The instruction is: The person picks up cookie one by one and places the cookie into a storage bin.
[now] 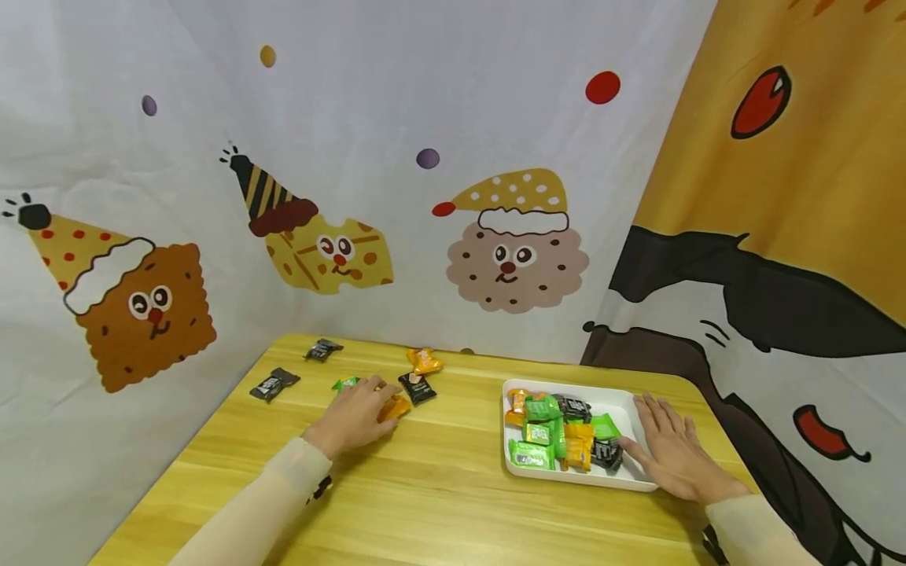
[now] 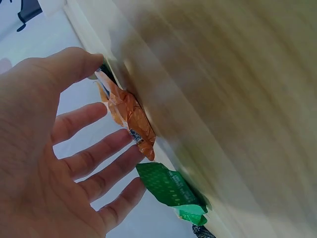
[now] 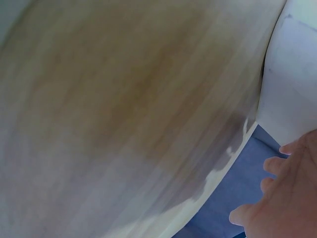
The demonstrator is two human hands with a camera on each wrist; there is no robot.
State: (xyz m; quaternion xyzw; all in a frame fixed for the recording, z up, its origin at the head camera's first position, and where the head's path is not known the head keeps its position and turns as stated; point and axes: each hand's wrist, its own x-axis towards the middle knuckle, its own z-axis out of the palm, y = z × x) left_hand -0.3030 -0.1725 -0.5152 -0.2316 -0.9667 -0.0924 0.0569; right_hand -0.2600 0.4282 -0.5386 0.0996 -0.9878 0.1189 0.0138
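Note:
My left hand (image 1: 354,420) reaches over an orange wrapped candy (image 1: 396,407) on the table. In the left wrist view the thumb and fingers are spread around this orange candy (image 2: 130,116), fingertips right at its wrapper. A green wrapped candy (image 2: 168,186) lies by the little finger, partly hidden by the hand in the head view. Just beyond the fingers is a black wrapped candy (image 1: 418,388). At the right, my right hand (image 1: 675,456) rests with straight fingers along the right side of a white tray (image 1: 580,477). Inside the tray lie several green, orange and black candies (image 1: 541,436).
Two black candies (image 1: 274,384) lie toward the table's left edge. Another orange candy (image 1: 425,361) sits near the back edge. A printed curtain (image 1: 410,259) hangs right behind the wooden table (image 1: 425,503).

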